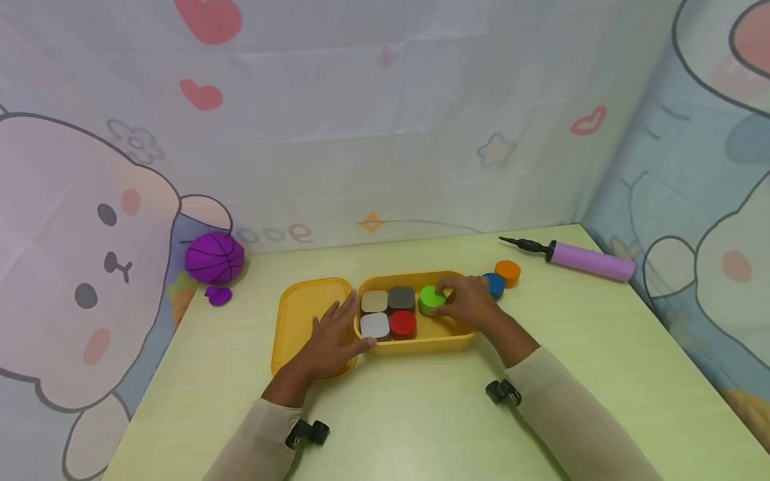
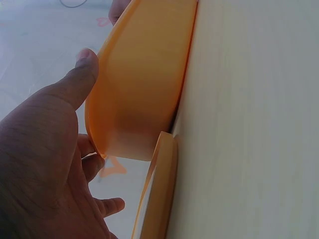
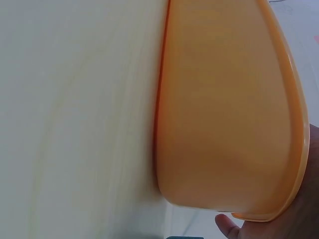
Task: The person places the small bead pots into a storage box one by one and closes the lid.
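A yellow-orange rectangular box (image 1: 442, 342) stands on the table. Inside its left half are a beige square-topped piece (image 1: 374, 301), a dark grey one (image 1: 401, 298), a white one (image 1: 375, 326) and a red round one (image 1: 402, 325). My right hand (image 1: 472, 302) reaches over the box's right end and pinches a green round piece (image 1: 430, 300) between thumb and fingers, inside the walls. My left hand (image 1: 329, 342) steadies the box's left end, fingers spread and thumb (image 2: 85, 67) at the rim. From the right wrist view, the box wall (image 3: 224, 109) hides the green piece.
A yellow lid (image 1: 301, 321) lies left of the box, partly under my left hand. Blue (image 1: 496, 286) and orange (image 1: 508, 272) round pieces sit behind my right hand. A purple pump (image 1: 592, 260) lies back right; a purple ball (image 1: 214, 258) and small purple duck (image 1: 218, 295) are back left.
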`<state>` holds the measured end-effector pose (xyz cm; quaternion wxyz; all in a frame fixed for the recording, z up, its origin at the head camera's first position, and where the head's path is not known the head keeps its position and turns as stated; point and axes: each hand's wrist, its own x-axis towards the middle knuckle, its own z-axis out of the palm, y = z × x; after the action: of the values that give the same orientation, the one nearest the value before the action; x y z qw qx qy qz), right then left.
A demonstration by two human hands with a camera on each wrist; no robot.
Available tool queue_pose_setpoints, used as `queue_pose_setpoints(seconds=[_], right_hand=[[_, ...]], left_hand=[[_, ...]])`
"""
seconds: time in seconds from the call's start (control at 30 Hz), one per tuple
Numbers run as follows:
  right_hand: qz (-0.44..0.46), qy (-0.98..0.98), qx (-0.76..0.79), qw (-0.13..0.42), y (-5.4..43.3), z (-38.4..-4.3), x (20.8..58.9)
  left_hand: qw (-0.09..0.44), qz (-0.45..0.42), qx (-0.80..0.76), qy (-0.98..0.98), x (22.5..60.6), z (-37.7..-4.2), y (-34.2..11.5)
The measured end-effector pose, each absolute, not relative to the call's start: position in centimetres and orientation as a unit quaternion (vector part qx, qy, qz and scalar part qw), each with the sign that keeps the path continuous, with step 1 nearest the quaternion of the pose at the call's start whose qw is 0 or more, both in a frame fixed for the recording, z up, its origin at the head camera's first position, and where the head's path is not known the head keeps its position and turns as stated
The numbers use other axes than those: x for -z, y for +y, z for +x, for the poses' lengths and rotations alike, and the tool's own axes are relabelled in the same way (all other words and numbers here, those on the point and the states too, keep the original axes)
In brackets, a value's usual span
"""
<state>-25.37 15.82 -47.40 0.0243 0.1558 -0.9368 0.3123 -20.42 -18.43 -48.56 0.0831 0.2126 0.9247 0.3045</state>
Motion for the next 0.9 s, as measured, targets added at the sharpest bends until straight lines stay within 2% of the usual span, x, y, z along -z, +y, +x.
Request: queue_pose_setpoints(seconds=[0.67, 0.9], right_hand=[[0.158, -0.924, -0.349, -0.002, 15.95, -25.49, 47.64], [0.149, -0.918, -0.367, 0.015, 16.07, -25.33, 47.63]], left_hand=[[0.079, 0.215, -0.310, 0.923, 48.60, -20.29, -18.48], [0.077, 0.213, -0.311, 0.923, 48.45, -20.18, -18.41]])
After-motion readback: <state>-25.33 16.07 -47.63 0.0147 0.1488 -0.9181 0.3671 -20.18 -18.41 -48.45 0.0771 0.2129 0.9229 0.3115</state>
